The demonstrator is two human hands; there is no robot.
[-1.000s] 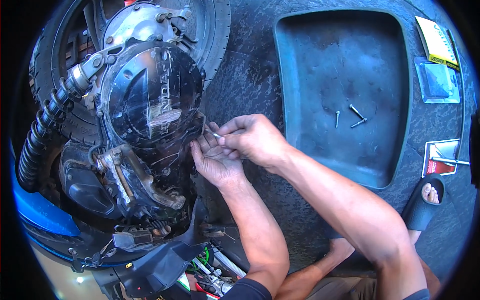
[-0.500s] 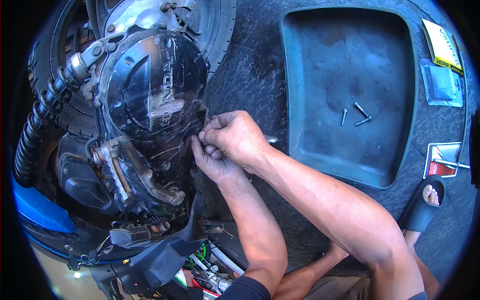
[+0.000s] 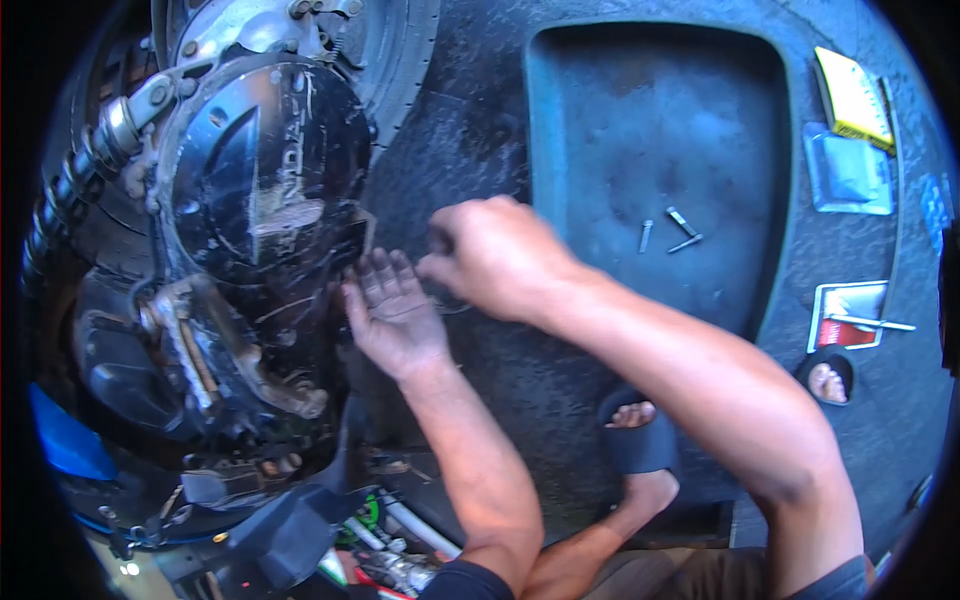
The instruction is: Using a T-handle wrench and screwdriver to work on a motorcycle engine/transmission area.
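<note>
The left hand [image 3: 402,325] is palm up, unclenched, just beside the black engine cover [image 3: 275,165]. The right hand [image 3: 500,258] is curled; I can't tell whether it grips anything. Three bolts [image 3: 682,221] lie in the tray [image 3: 660,120].

My left hand [image 3: 398,318] lies palm up, fingers spread, just beside the scuffed black crankcase cover [image 3: 240,190]; I can't tell whether it touches. My right hand [image 3: 505,255] is blurred, fingers curled, near my left fingertips; whether I pinch anything is unclear. A kick-start lever [image 3: 270,385], a coil-spring shock absorber [image 3: 75,190] and a tyre [image 3: 408,75] surround the cover. On my right, three flanged bolts [image 3: 682,221] lie in a dark tray [image 3: 650,110]. Beyond it are a yellow-and-white packet [image 3: 850,95], a clear blister pack [image 3: 850,175] and a metal rod [image 3: 880,323] across a card [image 3: 838,305].
</note>
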